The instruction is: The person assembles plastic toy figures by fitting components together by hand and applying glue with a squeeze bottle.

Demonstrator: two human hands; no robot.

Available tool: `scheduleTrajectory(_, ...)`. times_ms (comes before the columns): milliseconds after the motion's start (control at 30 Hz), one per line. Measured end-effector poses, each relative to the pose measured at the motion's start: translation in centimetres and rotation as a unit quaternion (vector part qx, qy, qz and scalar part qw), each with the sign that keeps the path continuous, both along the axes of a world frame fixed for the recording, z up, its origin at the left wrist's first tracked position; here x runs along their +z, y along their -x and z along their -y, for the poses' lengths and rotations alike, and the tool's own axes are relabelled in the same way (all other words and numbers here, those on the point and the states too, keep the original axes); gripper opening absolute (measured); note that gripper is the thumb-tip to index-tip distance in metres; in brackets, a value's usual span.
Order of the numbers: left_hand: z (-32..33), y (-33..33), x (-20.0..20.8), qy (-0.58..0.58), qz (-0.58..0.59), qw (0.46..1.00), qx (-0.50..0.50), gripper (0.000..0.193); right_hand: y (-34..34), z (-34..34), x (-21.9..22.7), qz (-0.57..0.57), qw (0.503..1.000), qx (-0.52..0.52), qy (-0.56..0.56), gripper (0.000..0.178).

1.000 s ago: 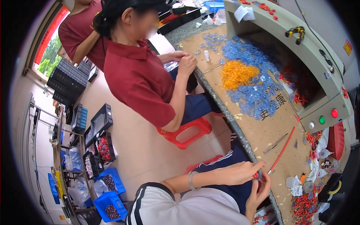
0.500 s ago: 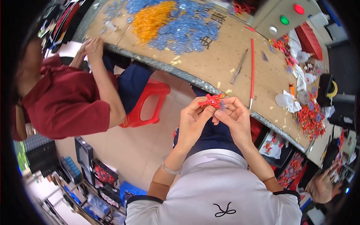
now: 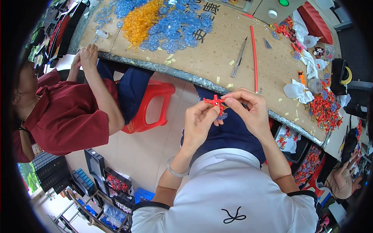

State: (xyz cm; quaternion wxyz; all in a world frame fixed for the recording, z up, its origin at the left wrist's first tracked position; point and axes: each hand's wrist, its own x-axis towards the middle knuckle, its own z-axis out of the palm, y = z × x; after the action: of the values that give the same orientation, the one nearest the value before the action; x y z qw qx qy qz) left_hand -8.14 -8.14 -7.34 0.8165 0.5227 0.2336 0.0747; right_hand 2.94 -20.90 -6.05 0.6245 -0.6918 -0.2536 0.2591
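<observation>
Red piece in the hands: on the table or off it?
Off: the left hand pinches the red piece above the lap, the right hand close against it; the table lies beyond.

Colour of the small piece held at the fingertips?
Small piece: bright red on top, translucent bluish below. Best in head view.

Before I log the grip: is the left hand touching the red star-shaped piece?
Touching. The head view shows the left hand pinching the red star-shaped piece, with the thumb lying over its lower edge.
</observation>
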Motion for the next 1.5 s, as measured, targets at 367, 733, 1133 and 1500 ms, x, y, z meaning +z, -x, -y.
scheduleTrajectory(367,0.0,-0.4,-0.2,0.051,0.013,0.999,-0.011,0.024,1.2,-0.3,0.0,-0.046,0.997,-0.068,-0.008,0.015)
scheduleTrajectory(733,2.5,-1.5,-0.5,-0.150,0.067,0.970,0.179,0.013,3.3,-0.8,-0.8,-0.133,0.979,-0.144,-0.051,0.014)
scheduleTrajectory(1133,1.2,-0.9,-1.4,-0.025,0.106,0.989,0.101,0.017,2.9,-0.7,0.0,-0.217,0.970,-0.054,-0.096,0.009)
scheduleTrajectory(1500,0.5,-1.3,-0.4,0.064,0.153,0.984,0.059,0.017,2.1,7.1,-1.5,0.107,0.944,-0.313,-0.013,0.013)
